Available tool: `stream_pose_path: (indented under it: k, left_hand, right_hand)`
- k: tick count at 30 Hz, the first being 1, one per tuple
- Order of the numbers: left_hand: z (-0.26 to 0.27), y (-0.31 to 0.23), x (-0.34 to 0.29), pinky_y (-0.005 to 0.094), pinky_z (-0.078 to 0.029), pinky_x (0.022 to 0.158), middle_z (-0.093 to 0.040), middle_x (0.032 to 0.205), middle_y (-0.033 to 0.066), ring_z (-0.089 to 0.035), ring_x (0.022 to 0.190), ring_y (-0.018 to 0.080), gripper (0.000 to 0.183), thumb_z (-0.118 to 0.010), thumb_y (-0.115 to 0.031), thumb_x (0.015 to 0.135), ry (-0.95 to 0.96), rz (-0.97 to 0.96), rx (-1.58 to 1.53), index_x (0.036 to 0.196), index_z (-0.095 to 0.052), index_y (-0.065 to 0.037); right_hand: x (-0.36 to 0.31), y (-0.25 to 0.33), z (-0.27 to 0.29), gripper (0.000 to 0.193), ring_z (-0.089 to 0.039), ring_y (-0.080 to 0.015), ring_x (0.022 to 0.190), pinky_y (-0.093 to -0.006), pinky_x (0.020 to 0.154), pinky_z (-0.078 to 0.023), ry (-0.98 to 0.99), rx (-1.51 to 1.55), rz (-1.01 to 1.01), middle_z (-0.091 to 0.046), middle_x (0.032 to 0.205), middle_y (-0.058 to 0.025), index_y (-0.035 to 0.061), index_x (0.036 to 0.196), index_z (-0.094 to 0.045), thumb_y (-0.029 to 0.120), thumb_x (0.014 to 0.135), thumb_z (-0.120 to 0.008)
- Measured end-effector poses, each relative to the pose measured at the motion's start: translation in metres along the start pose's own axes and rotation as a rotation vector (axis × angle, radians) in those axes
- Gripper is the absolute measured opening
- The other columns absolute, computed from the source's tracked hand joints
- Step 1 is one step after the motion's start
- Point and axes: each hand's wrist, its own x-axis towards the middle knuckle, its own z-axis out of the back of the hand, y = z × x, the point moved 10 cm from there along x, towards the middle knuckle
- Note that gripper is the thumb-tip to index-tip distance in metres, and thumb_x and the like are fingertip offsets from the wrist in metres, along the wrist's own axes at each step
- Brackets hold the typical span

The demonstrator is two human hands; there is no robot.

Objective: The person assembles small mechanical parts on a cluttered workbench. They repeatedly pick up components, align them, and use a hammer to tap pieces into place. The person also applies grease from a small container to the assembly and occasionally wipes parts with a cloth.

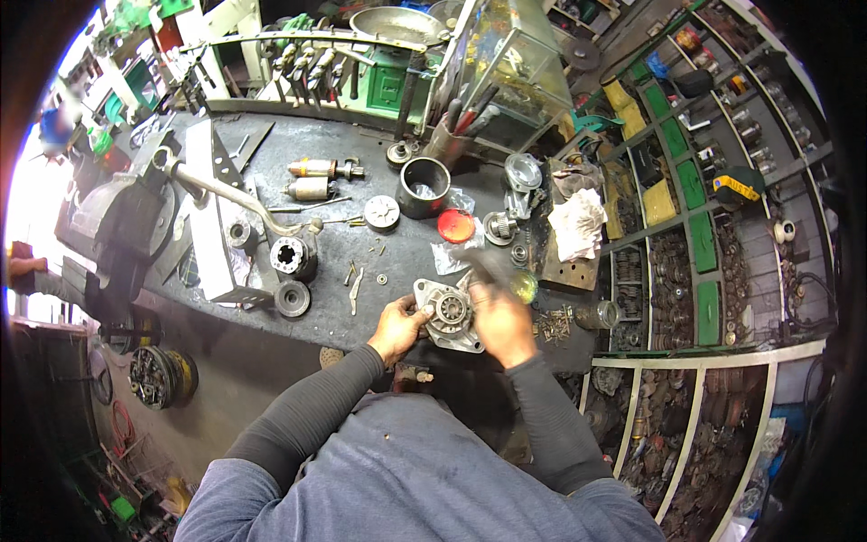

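Observation:
My left hand (400, 332) grips the left edge of a silver metal flanged housing (451, 312), with its thumb on the rim. The housing has a round toothed or ringed centre and sits at the bench's front edge. Over its right side is my right hand (506, 323), closed and smeared by motion. A dark blurred thing (489, 267) extends up and left from the right fingers; its kind cannot be made out. Close by lie a red round lid (456, 226), a clear plastic bag (445, 259), a small ring bearing (382, 279) and a forked metal lever (356, 291).
On the dark bench (343, 244) stand a black cylinder (424, 187), a pale round disc (381, 213), armatures (309, 188), and a long-handled wrench (221, 190). Loose screws (554, 325) and a white rag (577, 225) lie right. Parts shelves (686, 352) line the right side.

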Motion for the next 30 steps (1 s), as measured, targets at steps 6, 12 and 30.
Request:
stream_pose_path:
  k: [6, 12, 30]
  left_hand:
    - [-0.005, 0.009, -0.002, 0.0351, -0.066, 0.083, -0.076, 0.122, 0.0164, -0.077, 0.1, 0.0218, 0.046, -0.069, -0.01, 0.108, 0.038, 0.026, 0.005, 0.147, -0.057, 0.01]
    - [0.041, 0.025, -0.016, 0.0395, -0.065, 0.091, -0.072, 0.129, 0.0175, -0.076, 0.105, 0.0246, 0.044, -0.07, -0.008, 0.106, 0.009, 0.091, -0.211, 0.143, -0.052, 0.007]
    - [0.047, -0.008, -0.017, 0.0402, -0.063, 0.083, -0.075, 0.106, 0.0086, -0.072, 0.092, 0.0195, 0.036, -0.073, -0.025, 0.107, 0.056, 0.332, -0.003, 0.134, -0.063, -0.002]
  right_hand:
    - [-0.017, -0.042, -0.012, 0.051, -0.073, -0.0515, 0.092, -0.059, 0.085, -0.058, 0.053, -0.224, -0.134, -0.074, 0.092, -0.0328, -0.0056, 0.09, -0.077, 0.04, 0.108, -0.063]
    - [-0.079, -0.027, 0.034, 0.037, -0.073, -0.051, 0.087, -0.058, 0.077, -0.059, -0.056, -0.1, -0.104, -0.074, 0.088, -0.0309, -0.0011, 0.105, -0.078, 0.033, 0.109, -0.064]
    - [-0.064, -0.003, -0.008, 0.045, -0.072, -0.0519, 0.084, -0.0601, 0.078, -0.058, -0.061, -0.142, -0.033, -0.074, 0.086, -0.0293, -0.0037, 0.09, -0.077, 0.035, 0.109, -0.065]
